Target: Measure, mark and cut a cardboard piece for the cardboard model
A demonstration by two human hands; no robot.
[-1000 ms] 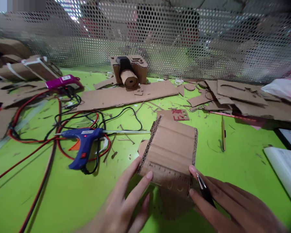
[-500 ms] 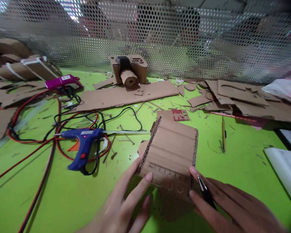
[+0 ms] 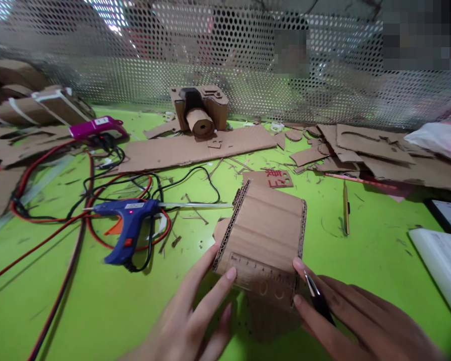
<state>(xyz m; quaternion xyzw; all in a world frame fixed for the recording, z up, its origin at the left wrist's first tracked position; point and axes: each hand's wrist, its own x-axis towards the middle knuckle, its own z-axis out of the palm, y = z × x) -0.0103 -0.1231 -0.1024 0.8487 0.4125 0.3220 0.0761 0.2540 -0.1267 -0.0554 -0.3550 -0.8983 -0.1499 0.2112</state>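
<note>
A small cardboard box [image 3: 268,218] with corrugated side edges stands in front of me on the green table. Across its near end lies a clear ruler [image 3: 263,278] with number marks and round holes. My left hand [image 3: 197,301] steadies the box; one fingertip presses at the ruler's left end and another rests along the box's left side. Between the fingers of my right hand [image 3: 349,311] sits a black and silver pen [image 3: 316,296], its tip pointing up toward the box. That hand's thumb and a fingertip touch the right edge of the box and ruler.
Left lies a blue glue gun [image 3: 130,225] with a glue stick and tangled cables. Behind are a cardboard camera model [image 3: 201,110], a long cardboard strip [image 3: 195,150] and a magenta power socket [image 3: 97,129]. Cardboard scraps [image 3: 372,145] and a yellow pencil-like tool [image 3: 346,208] lie right.
</note>
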